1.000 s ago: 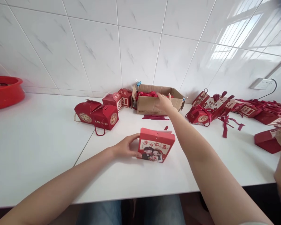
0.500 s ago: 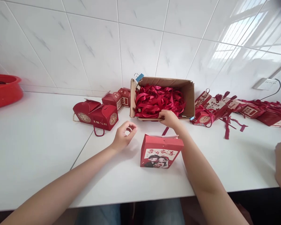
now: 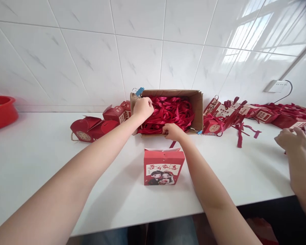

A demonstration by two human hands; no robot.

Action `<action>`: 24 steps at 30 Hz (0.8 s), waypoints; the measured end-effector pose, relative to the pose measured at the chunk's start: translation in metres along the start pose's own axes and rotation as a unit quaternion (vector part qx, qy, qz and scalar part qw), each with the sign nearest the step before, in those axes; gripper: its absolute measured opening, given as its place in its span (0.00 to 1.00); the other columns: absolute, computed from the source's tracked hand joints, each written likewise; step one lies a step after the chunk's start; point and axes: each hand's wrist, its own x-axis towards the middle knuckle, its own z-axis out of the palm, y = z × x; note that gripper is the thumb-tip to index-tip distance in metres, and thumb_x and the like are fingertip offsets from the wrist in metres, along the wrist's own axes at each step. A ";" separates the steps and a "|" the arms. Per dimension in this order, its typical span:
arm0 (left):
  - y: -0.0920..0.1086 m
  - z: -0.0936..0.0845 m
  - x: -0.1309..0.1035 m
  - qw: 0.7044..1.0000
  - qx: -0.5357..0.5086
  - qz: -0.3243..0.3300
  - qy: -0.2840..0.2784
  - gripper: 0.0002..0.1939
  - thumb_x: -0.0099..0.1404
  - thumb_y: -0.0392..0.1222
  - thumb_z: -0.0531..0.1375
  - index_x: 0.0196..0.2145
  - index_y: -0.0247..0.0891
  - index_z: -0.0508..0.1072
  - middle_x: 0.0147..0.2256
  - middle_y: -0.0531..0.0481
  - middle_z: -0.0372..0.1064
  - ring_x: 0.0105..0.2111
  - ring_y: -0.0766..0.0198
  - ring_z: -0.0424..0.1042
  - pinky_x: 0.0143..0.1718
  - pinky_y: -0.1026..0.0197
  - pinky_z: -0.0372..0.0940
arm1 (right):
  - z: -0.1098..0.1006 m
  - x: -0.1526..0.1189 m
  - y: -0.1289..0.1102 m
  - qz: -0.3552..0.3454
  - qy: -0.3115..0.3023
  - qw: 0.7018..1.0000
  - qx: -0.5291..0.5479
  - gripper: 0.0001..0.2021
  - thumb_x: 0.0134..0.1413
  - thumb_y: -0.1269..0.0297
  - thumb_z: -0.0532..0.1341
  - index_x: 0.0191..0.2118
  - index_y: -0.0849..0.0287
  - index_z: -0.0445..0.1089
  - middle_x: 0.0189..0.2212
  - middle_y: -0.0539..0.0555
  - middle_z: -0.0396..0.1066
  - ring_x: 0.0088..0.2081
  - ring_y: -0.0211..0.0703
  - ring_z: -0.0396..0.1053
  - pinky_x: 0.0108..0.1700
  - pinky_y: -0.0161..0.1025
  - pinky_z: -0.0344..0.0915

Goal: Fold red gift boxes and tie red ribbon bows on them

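Observation:
My left hand (image 3: 143, 109) is closed over the left end of an open cardboard box (image 3: 198, 112); its fingertips are hidden from me. A tangle of dark red ribbons (image 3: 177, 109) fills the box. At the front rim, my right hand (image 3: 171, 132) is closed on a ribbon, and a ribbon end (image 3: 172, 144) hangs just below it onto the table. Between my forearms a red gift box (image 3: 163, 166) stands upright, its front printed with a cartoon couple and its top flaps partly raised. Neither hand touches it.
Folded red boxes (image 3: 88, 128) stand left of the cardboard box. Ribboned boxes (image 3: 221, 114) are piled along the wall at right. A red basin (image 3: 3, 114) sits far left. Another person's hand (image 3: 294, 141) reaches in at the right edge of the white table (image 3: 132, 211).
My left hand has gone from above the table up to the box's left end. My right hand stays at the front rim. The other person's hand has come further into view.

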 end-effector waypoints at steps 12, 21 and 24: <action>-0.001 0.020 0.033 0.990 0.056 -0.126 -0.012 0.10 0.51 0.43 0.66 0.22 0.35 0.71 0.27 0.39 0.71 0.40 0.43 0.73 0.45 0.42 0.66 | -0.006 -0.002 0.002 0.025 0.008 1.000 0.014 0.14 0.35 0.82 0.60 0.29 0.59 0.74 0.31 0.50 0.74 0.31 0.38 0.67 0.31 0.32 0.59; 0.012 -0.002 0.014 0.996 -0.081 -0.019 0.033 0.09 0.60 0.42 0.61 0.37 0.35 0.76 0.34 0.46 0.76 0.31 0.62 0.76 0.40 0.57 0.70 | -0.011 -0.005 -0.004 0.048 0.056 0.997 -0.017 0.11 0.42 0.79 0.59 0.31 0.57 0.73 0.35 0.52 0.73 0.36 0.42 0.68 0.33 0.35 0.58; 0.021 -0.025 0.005 0.986 -0.106 0.095 0.092 0.09 0.60 0.39 0.61 0.38 0.34 0.76 0.36 0.49 0.75 0.37 0.63 0.76 0.43 0.59 0.69 | -0.011 -0.004 -0.009 0.059 0.081 0.994 -0.041 0.11 0.48 0.77 0.57 0.35 0.57 0.73 0.38 0.55 0.72 0.41 0.48 0.68 0.41 0.40 0.60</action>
